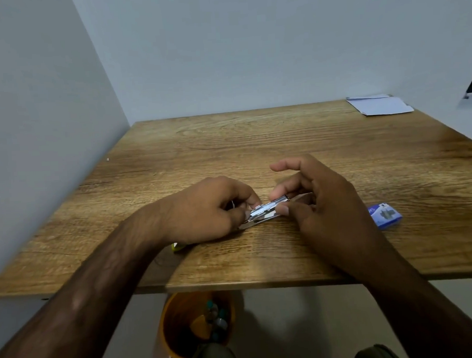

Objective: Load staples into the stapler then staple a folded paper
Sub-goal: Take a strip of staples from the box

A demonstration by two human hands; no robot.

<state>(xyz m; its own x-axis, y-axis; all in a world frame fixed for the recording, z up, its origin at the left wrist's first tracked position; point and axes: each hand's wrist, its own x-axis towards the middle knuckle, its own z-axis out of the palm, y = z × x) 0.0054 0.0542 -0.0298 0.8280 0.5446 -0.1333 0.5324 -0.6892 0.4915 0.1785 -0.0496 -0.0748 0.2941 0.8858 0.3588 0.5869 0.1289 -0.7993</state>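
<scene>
A small silver metal stapler (268, 210) lies on the wooden table (227, 141), between both hands near the front middle. My left hand (203, 210) grips its left end, fingers curled over it. My right hand (321, 201) pinches the stapler's right part between thumb and fingers, with the index finger raised. Whether a strip of staples is between the fingers is hidden. A blue staple box (385, 215) lies just right of my right hand. Folded white paper (380, 105) rests at the table's far right corner.
A yellow-green object (178, 247) peeks out under my left wrist. Walls close the table at the left and back. Below the front edge stands an orange bin (177, 327) with small items inside. My knees show at the bottom.
</scene>
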